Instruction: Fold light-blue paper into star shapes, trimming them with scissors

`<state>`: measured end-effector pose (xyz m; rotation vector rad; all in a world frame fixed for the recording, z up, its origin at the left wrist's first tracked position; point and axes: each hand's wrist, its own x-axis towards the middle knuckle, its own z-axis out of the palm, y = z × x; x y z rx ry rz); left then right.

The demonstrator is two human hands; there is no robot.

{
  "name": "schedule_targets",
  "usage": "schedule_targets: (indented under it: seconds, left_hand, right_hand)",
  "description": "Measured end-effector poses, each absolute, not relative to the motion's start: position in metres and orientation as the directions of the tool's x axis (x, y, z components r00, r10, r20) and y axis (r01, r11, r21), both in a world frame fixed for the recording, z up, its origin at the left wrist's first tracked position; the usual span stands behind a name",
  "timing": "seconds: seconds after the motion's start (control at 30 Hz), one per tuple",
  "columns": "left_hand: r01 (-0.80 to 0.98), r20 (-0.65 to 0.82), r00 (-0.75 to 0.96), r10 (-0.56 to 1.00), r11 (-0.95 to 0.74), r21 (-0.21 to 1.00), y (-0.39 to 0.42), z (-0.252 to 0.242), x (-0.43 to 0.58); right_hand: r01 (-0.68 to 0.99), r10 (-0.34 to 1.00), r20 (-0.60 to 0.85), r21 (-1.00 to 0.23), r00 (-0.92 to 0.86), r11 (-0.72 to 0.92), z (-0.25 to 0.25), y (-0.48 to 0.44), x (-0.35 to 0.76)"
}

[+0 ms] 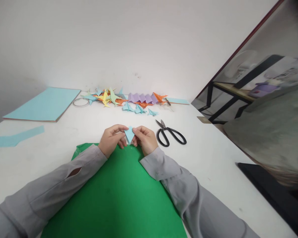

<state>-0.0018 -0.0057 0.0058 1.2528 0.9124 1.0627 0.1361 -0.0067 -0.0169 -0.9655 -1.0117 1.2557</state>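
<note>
A small piece of light blue folded paper (129,135), kite-shaped with its point downward, is held up between both hands. My left hand (113,138) pinches its left edge between thumb and fingers. On the other side, my right hand (144,137) grips the right edge, thumb in front. The two hands are just above the far edge of a green sheet (114,191) spread on the white table. Black-handled scissors (170,133) lie with blades slightly apart, to the right of my right hand.
Folded paper cranes (111,96) in several colours lie along the wall, beside a pleated purple paper (142,98) and a roll of tape (80,102). Small blue folded pieces (139,109) sit before them. Blue sheets (43,104) and a blue strip (17,137) lie left. A shelf (234,91) stands right.
</note>
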Motion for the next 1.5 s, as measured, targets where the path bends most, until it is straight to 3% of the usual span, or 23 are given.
schedule_targets:
  seconds: [0.87,1.5]
  left_hand:
    - [-0.145,0.018,0.316,0.949,0.029,0.989,-0.0055,0.0054,-0.0039]
    - [-0.089,0.094,0.238,0.967,-0.075,0.993,-0.0034,0.0007,-0.0021]
  right_hand:
    - [-0.250,0.998,0.055,-0.966,0.023,0.059,-0.0159,-0.0080,0.1357]
    - [-0.188,0.997,0.059,-0.981,-0.054,0.048,-0.0099,-0.0123,0.1330]
